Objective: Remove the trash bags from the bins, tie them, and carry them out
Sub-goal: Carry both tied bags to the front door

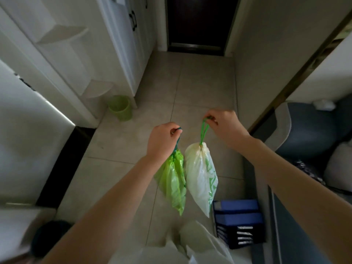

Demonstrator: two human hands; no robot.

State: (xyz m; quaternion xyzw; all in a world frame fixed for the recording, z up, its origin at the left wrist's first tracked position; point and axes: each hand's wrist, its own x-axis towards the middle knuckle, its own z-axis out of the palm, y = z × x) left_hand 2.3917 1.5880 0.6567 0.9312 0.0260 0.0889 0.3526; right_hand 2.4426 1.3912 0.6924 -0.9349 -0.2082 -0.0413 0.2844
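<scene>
My left hand (162, 139) grips the dark green drawstring of a light green trash bag (174, 182), which hangs gathered shut below it. My right hand (225, 123) pinches the green drawstring loop of a white trash bag (200, 178) with green print, also drawn closed and hanging. The two bags dangle side by side above the tiled floor, almost touching. A small green bin (121, 107) stands with no bag in it on the floor by the white cabinet at the left.
A tiled corridor (200, 82) leads to a dark door (198, 23) ahead. White cabinets (118, 44) line the left, a plain wall the right. A dark blue file rack (240, 223) stands on the floor at lower right beside a grey sofa (304, 134). A dark round bin (51, 237) sits at lower left.
</scene>
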